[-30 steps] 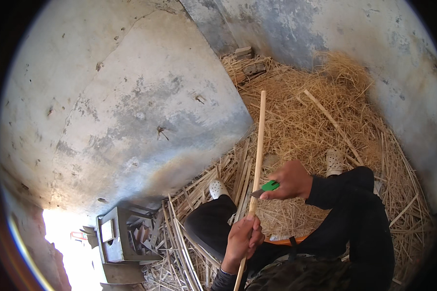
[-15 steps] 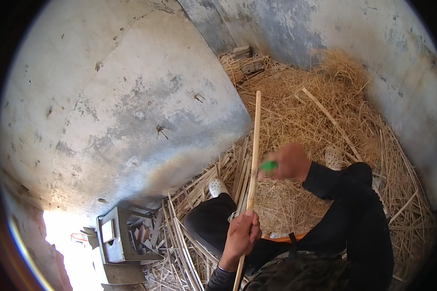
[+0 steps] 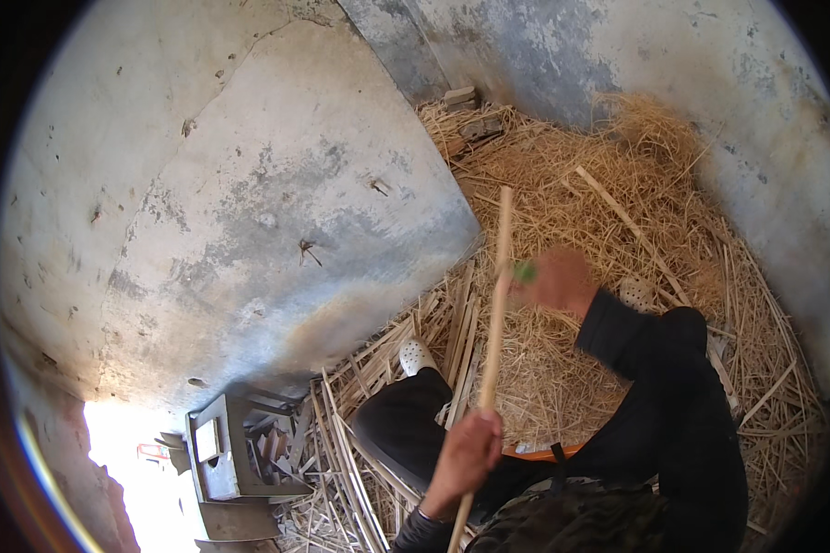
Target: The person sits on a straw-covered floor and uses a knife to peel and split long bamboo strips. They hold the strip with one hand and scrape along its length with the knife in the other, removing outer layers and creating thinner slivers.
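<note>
A long pale strip of split wood or cane (image 3: 496, 336) slants up and away from my lap. My left hand (image 3: 471, 449) is closed around its lower part. Beside the strip's upper part is my right hand (image 3: 563, 277), smeared by motion but closed on a small tool with a green handle (image 3: 526, 272). The tool's working end is too blurred to make out; it is at or close to the strip.
Straw-like shavings (image 3: 563, 378) cover the floor between my legs, with another pale strip (image 3: 632, 221) lying on them. Several long strips (image 3: 346, 461) lie at the left. A plastered wall (image 3: 277, 184) and a wooden cabinet (image 3: 214, 452) stand on that side.
My right hand and the green-handled tool have moved up along the strip, away from me. The strip's far end has shifted slightly right and nearer; my left hand keeps its hold.
</note>
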The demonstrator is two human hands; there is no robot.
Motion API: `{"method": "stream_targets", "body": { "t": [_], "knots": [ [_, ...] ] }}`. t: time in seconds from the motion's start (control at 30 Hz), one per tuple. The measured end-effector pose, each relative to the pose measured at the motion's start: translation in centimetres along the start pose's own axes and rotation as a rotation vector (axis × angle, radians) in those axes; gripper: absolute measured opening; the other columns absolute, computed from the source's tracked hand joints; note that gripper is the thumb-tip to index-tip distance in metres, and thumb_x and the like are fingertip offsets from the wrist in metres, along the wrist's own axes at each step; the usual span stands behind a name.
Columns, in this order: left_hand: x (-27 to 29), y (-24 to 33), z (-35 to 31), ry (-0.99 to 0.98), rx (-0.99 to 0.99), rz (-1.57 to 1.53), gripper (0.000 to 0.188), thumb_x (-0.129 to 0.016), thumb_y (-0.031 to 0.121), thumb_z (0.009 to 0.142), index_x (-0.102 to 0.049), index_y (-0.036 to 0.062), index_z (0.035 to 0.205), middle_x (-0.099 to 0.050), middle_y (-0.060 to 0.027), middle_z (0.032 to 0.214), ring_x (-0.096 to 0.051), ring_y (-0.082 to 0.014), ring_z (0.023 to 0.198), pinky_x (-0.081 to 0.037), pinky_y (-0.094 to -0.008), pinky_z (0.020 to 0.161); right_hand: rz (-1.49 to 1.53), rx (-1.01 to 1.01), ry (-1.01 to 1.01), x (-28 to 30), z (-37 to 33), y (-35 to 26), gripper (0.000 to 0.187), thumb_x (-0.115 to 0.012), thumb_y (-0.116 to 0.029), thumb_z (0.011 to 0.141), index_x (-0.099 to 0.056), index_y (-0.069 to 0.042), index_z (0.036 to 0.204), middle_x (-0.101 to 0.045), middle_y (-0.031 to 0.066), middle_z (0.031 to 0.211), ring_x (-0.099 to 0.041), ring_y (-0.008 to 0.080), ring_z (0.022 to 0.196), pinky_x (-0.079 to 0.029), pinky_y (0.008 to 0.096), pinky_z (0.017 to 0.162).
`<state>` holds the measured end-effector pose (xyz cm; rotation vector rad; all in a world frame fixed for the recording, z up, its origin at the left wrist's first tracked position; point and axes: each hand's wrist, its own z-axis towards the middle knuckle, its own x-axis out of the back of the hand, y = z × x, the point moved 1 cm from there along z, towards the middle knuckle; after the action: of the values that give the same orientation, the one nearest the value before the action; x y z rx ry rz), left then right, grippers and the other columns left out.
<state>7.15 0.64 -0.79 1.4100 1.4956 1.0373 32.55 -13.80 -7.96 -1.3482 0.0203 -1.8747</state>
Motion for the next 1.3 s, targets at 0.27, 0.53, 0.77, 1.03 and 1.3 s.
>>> {"method": "stream_targets", "body": {
  "t": [0.27,0.53,0.77,1.03,1.3],
  "knots": [
    [0.8,-0.7,0.3,-0.004,0.026,-0.316,0.032,-0.038,0.030,0.103,-0.047,0.0067,0.083,-0.037,0.0019,0.050,-0.031,-0.0070,0.043,-0.027,-0.0217,0.045,0.173,0.365,0.006,1.5,-3.8,-5.4,0.068,-0.050,-0.077,0.078,-0.063,-0.014,0.054,-0.041,0.0054,0.040,-0.046,0.0192,0.035,-0.033,0.0338,0.036],
    [0.4,-0.6,0.9,0.002,0.000,-0.293,0.031,-0.036,0.030,0.104,-0.046,0.0073,0.084,-0.036,0.0018,0.050,-0.031,-0.0069,0.043,-0.028,-0.0220,0.045,0.073,0.396,-0.117,2.6,-4.0,-5.7,0.072,-0.056,-0.079,0.070,-0.052,-0.011,0.047,-0.040,0.0057,0.040,-0.048,0.0235,0.035,-0.036,0.0376,0.037],
    [0.6,0.0,1.0,-0.006,0.020,-0.336,0.031,-0.035,0.029,0.104,-0.043,0.0072,0.083,-0.036,0.0013,0.049,-0.030,-0.0079,0.042,-0.029,-0.0227,0.047,0.149,0.218,0.008,1.3,-2.1,-3.4,0.072,-0.055,-0.079,0.072,-0.053,-0.011,0.049,-0.043,0.0047,0.042,-0.049,0.0226,0.036,-0.037,0.0367,0.037],
    [0.0,0.4,0.3,-0.047,0.086,-0.408,0.031,-0.034,0.029,0.104,-0.043,0.0076,0.083,-0.035,0.0007,0.048,-0.028,-0.0087,0.041,-0.028,-0.0239,0.046,0.056,0.392,-0.049,2.4,-3.7,-4.2,0.072,-0.053,-0.078,0.074,-0.059,-0.010,0.052,-0.051,0.0019,0.048,-0.048,0.0181,0.037,-0.035,0.0343,0.036],
    [-0.6,0.3,-0.1,-0.056,0.074,-0.459,0.030,-0.035,0.029,0.104,-0.043,0.0079,0.083,-0.033,0.0013,0.048,-0.025,-0.0085,0.039,-0.027,-0.0240,0.045,-0.007,-0.009,-0.079,2.0,1.4,1.6,0.068,-0.052,-0.078,0.075,-0.060,-0.015,0.049,-0.040,0.0014,0.039,-0.039,0.0154,0.033,-0.030,0.0327,0.034]
  ]
}}
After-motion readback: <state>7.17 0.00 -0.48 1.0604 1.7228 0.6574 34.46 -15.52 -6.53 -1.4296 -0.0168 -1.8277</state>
